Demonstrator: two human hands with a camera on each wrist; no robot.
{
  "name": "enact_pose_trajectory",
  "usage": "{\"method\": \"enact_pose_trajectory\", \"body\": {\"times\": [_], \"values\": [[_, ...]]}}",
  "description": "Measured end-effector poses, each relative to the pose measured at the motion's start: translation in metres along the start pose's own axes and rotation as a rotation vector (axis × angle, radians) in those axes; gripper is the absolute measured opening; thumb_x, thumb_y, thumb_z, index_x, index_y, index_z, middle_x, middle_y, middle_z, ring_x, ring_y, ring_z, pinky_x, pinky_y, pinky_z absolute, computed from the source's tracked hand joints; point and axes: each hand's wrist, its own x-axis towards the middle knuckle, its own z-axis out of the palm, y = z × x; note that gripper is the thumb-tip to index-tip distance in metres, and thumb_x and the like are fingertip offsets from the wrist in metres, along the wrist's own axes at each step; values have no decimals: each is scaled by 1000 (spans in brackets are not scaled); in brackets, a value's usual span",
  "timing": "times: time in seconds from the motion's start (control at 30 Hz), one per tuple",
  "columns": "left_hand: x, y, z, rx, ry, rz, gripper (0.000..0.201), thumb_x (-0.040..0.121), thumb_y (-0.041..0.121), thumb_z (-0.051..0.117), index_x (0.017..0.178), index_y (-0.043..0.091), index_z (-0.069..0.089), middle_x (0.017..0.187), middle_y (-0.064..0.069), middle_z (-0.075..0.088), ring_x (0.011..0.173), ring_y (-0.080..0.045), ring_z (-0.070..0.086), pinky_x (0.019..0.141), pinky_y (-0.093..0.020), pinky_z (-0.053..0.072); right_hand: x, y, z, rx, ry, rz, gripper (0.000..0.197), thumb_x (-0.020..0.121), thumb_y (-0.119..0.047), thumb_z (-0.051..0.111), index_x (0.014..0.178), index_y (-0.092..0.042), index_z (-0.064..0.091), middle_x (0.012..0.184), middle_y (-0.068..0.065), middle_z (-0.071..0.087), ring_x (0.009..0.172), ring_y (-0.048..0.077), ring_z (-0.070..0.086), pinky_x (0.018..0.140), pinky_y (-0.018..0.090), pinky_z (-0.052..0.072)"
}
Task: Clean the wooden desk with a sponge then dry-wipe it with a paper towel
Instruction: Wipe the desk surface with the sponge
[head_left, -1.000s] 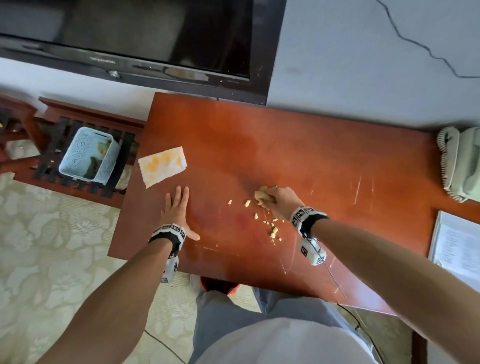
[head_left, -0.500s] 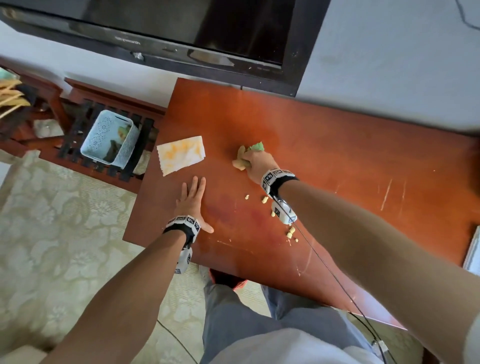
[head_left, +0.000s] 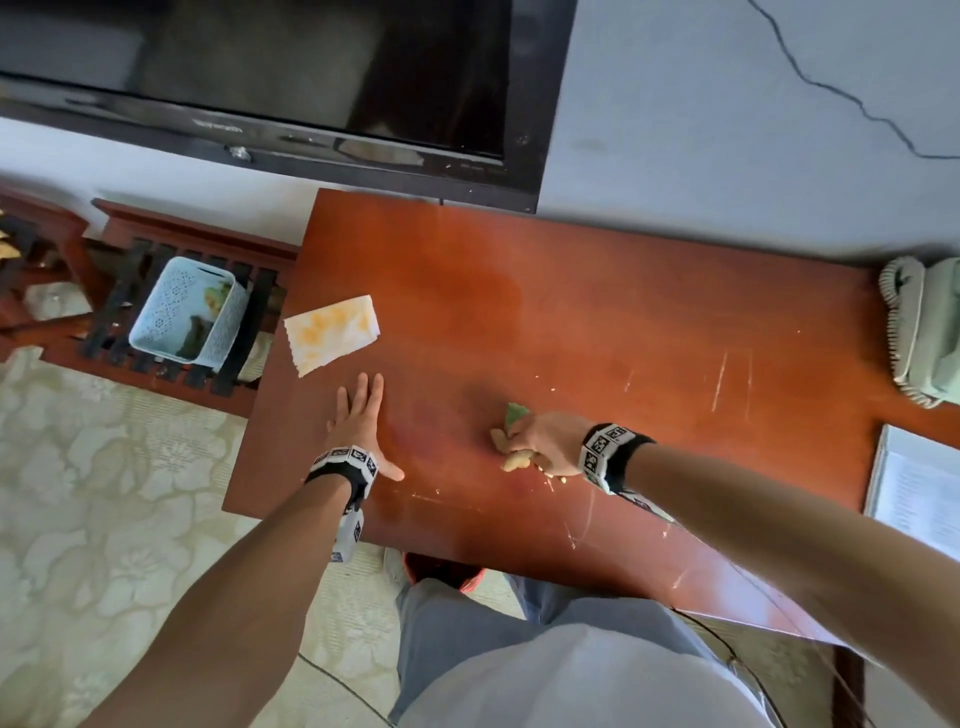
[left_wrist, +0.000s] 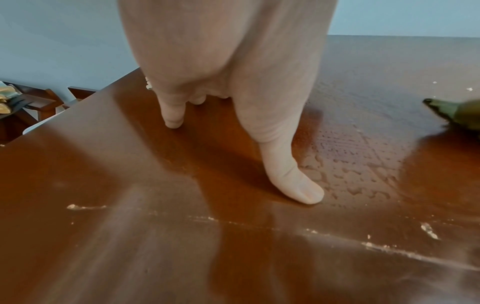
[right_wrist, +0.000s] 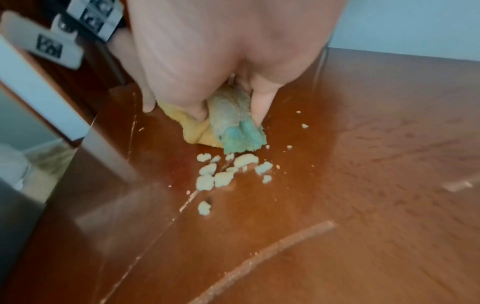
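Sponge (right_wrist: 233, 125) squeezed between right hand (head_left: 545, 441) fingers (right_wrist: 262, 102) on desk (head_left: 571, 322).

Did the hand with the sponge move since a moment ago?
Yes. The right hand with the sponge slid back toward the near desk edge, away from the paper towel, which it had been level with half a second ago.

Your surface (head_left: 597, 312) is reddish-brown wood with a glossy varnish, scored by pale scratches and filmed with beaded wet streaks near the left hand. The sponge (right_wrist: 233, 127) looks soft and porous, yellow foam with a rougher green face, shedding pale crumbs (right_wrist: 226, 172). The paper towel (head_left: 332, 332) at far left is matt, stained orange.
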Motion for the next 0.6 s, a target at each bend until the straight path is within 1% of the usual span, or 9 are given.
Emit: {"method": "enact_pose_trajectory", "body": {"times": [0.1, 0.13, 0.2, 0.23, 0.3, 0.37, 0.4, 0.5, 0.6], "values": [[1, 3, -1, 14, -9, -8, 166, 48, 42, 100, 154, 36, -27, 161, 10, -34, 152, -31, -22, 118, -66, 18, -7, 16, -8, 156, 195, 84, 48, 81, -2, 66, 116, -35, 64, 114, -23, 63, 96, -4, 61, 88, 19, 54], [1, 2, -2, 16, -11, -11, 166, 48, 42, 100, 154, 35, -27, 161, 9, -35, 152, -32, -22, 118, -66, 18, -7, 20, -18, 196, 266, 118, 50, 81, 0, 63, 115, -37, 63, 119, -23, 63, 103, -5, 61, 95, 22, 53], [1, 2, -1, 20, -12, -11, 166, 48, 42, 100, 154, 35, -28, 161, 10, -35, 152, -32, -22, 118, -67, 18, -3, 33, -38, 194, 397, 180, 50, 86, -3, 57, 118, -41, 62, 129, -21, 60, 118, -2, 55, 110, 26, 39], [1, 2, -1, 22, -12, -8, 166, 48, 43, 100, 153, 35, -28, 161, 10, -35, 152, -32, -22, 118, -67, 18, 0, 40, -48, 172, 447, 206, 47, 89, -6, 55, 118, -42, 63, 129, -20, 61, 119, -1, 55, 111, 26, 36], [2, 1, 1, 27, -5, -7, 167, 48, 43, 100, 153, 35, -29, 161, 10, -35, 152, -32, -22, 118, -67, 18, 10, 57, -64, 136, 525, 250, 33, 93, -13, 53, 110, -39, 65, 113, -19, 65, 107, 3, 62, 104, 28, 48], [3, 0, 2, 17, -2, -8, 167, 47, 42, 101, 153, 37, -29, 161, 11, -35, 152, -31, -23, 118, -67, 16, 18, 69, -73, 134, 543, 309, 23, 94, -16, 52, 98, -33, 67, 99, -17, 63, 94, 8, 62, 93, 35, 53], [3, -1, 3, 12, -1, -6, 167, 46, 41, 101, 153, 37, -29, 161, 11, -35, 151, -31, -23, 119, -66, 15, 21, 72, -73, 122, 515, 345, 21, 94, -16, 52, 96, -30, 68, 97, -13, 62, 93, 12, 62, 90, 37, 53], [5, -4, 4, -2, 2, 2, 168, 46, 41, 101, 152, 38, -28, 160, 12, -35, 151, -30, -24, 119, -67, 14, 26, 70, -63, 49, 421, 418, 21, 96, -18, 51, 109, -19, 68, 108, -2, 60, 102, 25, 59, 88, 39, 51], [5, -3, 5, -7, -2, 5, 167, 47, 40, 101, 153, 38, -28, 160, 12, -36, 151, -30, -24, 118, -66, 13, 21, 55, -40, 10, 380, 404, 25, 97, -25, 52, 118, -20, 63, 115, -1, 58, 110, 26, 52, 92, 39, 48]]}}
